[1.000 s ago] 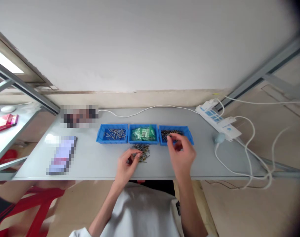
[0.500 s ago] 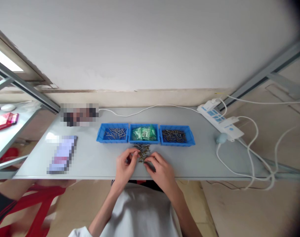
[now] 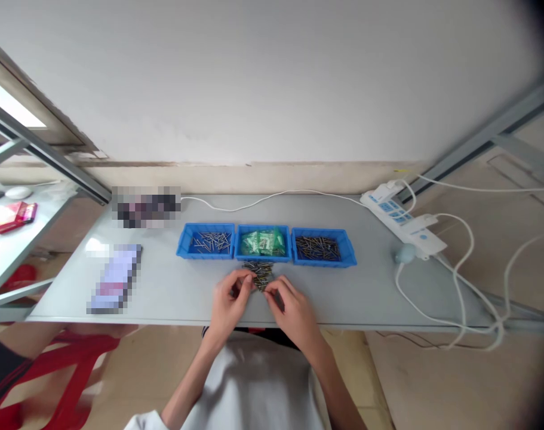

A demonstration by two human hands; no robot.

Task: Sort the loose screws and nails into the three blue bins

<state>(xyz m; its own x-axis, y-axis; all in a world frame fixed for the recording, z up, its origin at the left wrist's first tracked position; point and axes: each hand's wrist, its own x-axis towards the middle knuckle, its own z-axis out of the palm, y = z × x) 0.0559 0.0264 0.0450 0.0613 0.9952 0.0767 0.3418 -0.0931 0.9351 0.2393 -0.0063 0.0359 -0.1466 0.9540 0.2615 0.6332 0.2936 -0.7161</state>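
A small heap of dark and brassy screws (image 3: 259,272) lies on the grey table in front of the middle bin. At the heap's left edge, my left hand (image 3: 229,301) has its thumb and forefinger pinched together; whatever is between them is too small to make out. My right hand (image 3: 295,307) pinches a screw at the near right edge of the heap. Just beyond stand three blue bins in a row: a left bin (image 3: 205,257) with silvery nails or pins, a middle bin (image 3: 263,258) with green-and-white packets, and a right bin (image 3: 328,263) with darker screws.
A blurred-out phone (image 3: 116,278) lies at the left, with another blurred object (image 3: 146,210) behind it. On the right a white power strip (image 3: 401,221) carries plugs and looped cables. A thin white cable (image 3: 272,195) runs along the back. Someone's leg (image 3: 30,343) shows beside a red stool (image 3: 81,364).
My right thumb and forefinger have closed together at the near edge of the heap. My left hand stays almost in place. The whole view has shifted slightly.
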